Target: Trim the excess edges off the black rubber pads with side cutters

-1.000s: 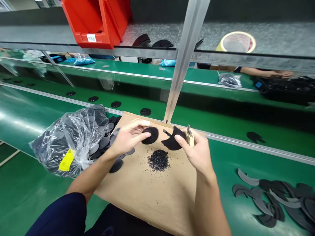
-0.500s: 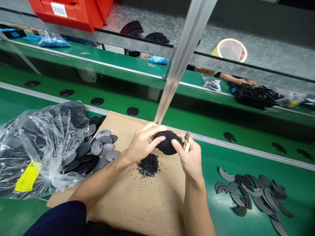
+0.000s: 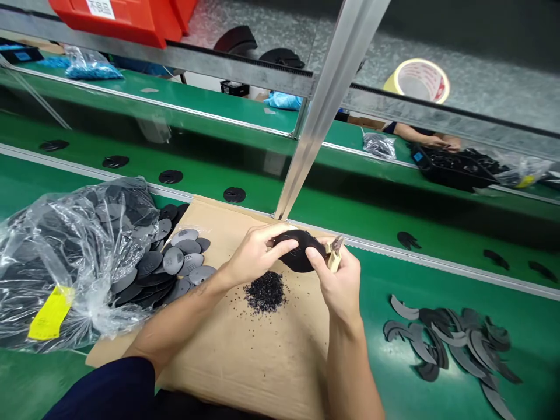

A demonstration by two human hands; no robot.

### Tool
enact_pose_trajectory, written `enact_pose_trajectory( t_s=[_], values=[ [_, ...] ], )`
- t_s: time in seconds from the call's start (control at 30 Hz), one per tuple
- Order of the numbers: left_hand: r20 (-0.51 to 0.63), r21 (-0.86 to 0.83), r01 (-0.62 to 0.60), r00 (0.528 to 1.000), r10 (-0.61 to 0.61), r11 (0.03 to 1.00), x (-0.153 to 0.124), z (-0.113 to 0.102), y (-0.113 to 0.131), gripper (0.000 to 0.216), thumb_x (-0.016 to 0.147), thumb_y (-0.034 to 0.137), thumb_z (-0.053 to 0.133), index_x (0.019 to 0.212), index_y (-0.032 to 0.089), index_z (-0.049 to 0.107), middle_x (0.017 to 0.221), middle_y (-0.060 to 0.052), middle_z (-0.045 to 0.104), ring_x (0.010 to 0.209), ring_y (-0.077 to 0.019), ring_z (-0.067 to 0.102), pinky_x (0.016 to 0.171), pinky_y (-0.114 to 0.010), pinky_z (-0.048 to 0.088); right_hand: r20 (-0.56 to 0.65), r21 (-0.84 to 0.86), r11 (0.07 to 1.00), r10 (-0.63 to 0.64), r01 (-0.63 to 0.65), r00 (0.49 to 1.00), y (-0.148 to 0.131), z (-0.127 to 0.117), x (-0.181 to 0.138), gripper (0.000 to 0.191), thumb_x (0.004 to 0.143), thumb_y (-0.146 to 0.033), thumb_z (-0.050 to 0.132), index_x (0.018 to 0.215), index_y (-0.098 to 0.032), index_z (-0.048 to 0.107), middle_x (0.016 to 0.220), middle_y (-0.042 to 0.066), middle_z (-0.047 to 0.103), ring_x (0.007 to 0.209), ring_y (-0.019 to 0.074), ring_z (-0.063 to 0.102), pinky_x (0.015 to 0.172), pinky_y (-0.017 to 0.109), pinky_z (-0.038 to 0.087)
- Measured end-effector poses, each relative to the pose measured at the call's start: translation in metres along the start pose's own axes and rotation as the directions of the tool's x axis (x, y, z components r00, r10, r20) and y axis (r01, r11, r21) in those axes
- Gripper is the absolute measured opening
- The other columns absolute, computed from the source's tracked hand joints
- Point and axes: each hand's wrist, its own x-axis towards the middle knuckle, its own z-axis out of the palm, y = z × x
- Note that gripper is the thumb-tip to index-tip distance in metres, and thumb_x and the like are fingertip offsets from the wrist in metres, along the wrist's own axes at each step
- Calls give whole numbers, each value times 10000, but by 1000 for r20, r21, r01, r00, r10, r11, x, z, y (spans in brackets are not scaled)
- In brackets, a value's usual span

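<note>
A black oval plastic disc is held up between both hands above the cardboard sheet. My left hand pinches its left side, thumb on the face. With its thumb on the disc's right edge, my right hand also keeps a pair of cutters with pale yellow handles in its grip, jaws pointing up. Just below the disc lies a heap of tiny black clippings. Several grey and black discs are piled to the left, beside a clear plastic bag of more discs.
Curved black pieces lie heaped on the green table at right. A metal post rises behind my hands. Single discs lie along the green strip beyond. Overhead, a shelf carries a red bin and a tape roll. Another person's hands work at a black tray.
The disc has tilted a little in my hands, so the raised marking on its face shows less. The cutters have shifted slightly right with my right hand. The camera view has moved slightly.
</note>
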Motion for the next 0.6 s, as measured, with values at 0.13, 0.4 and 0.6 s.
enact_pose_trajectory(
  t_s=[0.13,0.4,0.6],
  values=[
    [-38,24,-47,998,48,999,-2,-1,3,197,972,300,633,1077,157,716,1021,-55,757,929,-161,710,827,-248,577,21,-65,997,-30,31,999,-2,-1,0,216,889,-427,703,888,-212,676,790,13,678,709,175,638,660,300,555],
    [8,313,-309,946,323,898,-2,-6,9,161,1003,238,576,1031,156,712,942,-56,741,860,-147,690,789,-257,571,-6,-225,950,-225,218,974,-2,-5,-2,139,922,-356,701,963,-225,681,904,25,689,802,178,641,735,300,540],
    [-43,373,-370,909,415,851,-5,-3,11,215,970,288,652,1125,144,687,943,-68,752,797,-144,696,748,-269,599,106,-262,879,-384,398,917,-3,-7,-3,34,944,-247,675,924,-220,671,823,32,670,718,181,615,647,311,509]
  ],
)
